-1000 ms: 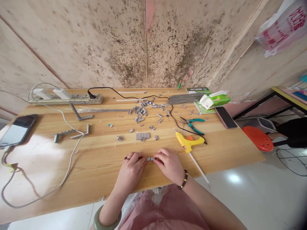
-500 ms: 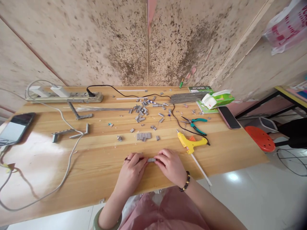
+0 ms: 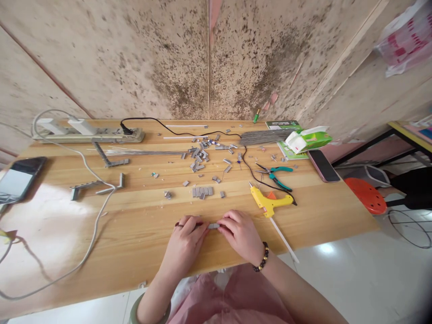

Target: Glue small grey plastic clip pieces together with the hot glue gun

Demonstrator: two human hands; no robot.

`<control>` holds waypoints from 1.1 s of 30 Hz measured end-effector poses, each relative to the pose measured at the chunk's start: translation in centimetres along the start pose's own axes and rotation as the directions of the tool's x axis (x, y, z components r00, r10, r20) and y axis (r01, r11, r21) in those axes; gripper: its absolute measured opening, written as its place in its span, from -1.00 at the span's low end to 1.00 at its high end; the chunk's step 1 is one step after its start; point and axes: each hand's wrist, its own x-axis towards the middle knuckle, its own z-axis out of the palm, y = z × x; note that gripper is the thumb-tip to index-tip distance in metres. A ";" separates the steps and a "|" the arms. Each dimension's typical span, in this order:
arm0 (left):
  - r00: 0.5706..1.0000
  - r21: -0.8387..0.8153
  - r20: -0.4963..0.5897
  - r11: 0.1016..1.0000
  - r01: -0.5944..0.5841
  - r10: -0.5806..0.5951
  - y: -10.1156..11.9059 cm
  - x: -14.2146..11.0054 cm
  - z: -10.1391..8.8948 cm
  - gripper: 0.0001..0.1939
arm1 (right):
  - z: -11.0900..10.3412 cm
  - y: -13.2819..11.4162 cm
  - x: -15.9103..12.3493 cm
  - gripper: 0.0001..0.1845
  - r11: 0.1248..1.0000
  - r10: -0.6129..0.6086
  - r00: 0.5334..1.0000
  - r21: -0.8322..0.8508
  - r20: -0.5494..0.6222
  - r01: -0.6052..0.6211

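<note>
Both my hands rest on the wooden table [image 3: 141,252] near its front edge, fingertips meeting over a small grey block piece [image 3: 213,226]. My left hand [image 3: 186,240] pinches its left end and my right hand [image 3: 240,233] pinches its right end; fingers of both are curled closed. A row of similar grey blocks [image 3: 202,191] lies just beyond, with several more scattered grey pieces [image 3: 199,157] further back. A yellow glue gun [image 3: 269,202] lies right of my right hand, its black cord trailing to the back.
Teal-handled pliers [image 3: 275,174], a bundle of metal rods [image 3: 261,137], a green tissue pack [image 3: 307,139] and a phone [image 3: 323,165] lie at the right. A power strip [image 3: 87,134], grey L-shaped assemblies [image 3: 96,188], a white cable [image 3: 94,216] and another phone [image 3: 18,179] are at the left. A red stool [image 3: 366,195] stands right of the table.
My hands have stayed pinched on the small grey piece; only the camera view shifted slightly.
</note>
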 end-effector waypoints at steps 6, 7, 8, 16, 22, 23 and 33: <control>1.000 -0.006 -0.014 1.000 -0.007 0.007 0.0 0.2 0.0 -0.78 | 0.1 0.0 0.0 -0.90 1.000 0.002 1.000 0.014 -0.001 -0.002; 1.000 -0.007 -0.013 1.000 -0.007 0.007 0.1 0.2 0.0 -0.78 | 0.1 0.0 0.0 -0.90 1.000 0.000 1.000 0.013 -0.001 0.000; 1.000 -0.007 -0.011 1.000 -0.007 0.007 0.1 0.2 0.0 -0.78 | 0.1 0.0 0.0 -0.90 1.000 -0.001 1.000 0.011 -0.003 0.001; 1.000 -0.002 -0.006 1.000 -0.015 0.015 -0.1 0.1 0.1 -0.78 | 0.0 0.0 0.1 -0.90 1.000 -0.001 1.000 0.014 -0.002 0.001; 1.000 -0.006 0.007 1.000 0.000 0.000 -0.1 0.1 0.1 -0.79 | 0.1 0.1 0.1 -0.90 1.000 0.002 1.000 0.009 0.001 -0.002; 1.000 -0.003 0.008 1.000 0.004 -0.004 -0.1 0.1 0.1 -0.79 | 0.1 0.1 0.1 -0.90 1.000 0.003 1.000 0.002 -0.001 -0.003; 1.000 -0.053 0.015 0.998 0.020 -0.019 -0.3 -0.2 0.3 -0.80 | -0.1 0.1 0.1 -0.72 1.000 -0.001 1.000 0.007 -0.011 0.001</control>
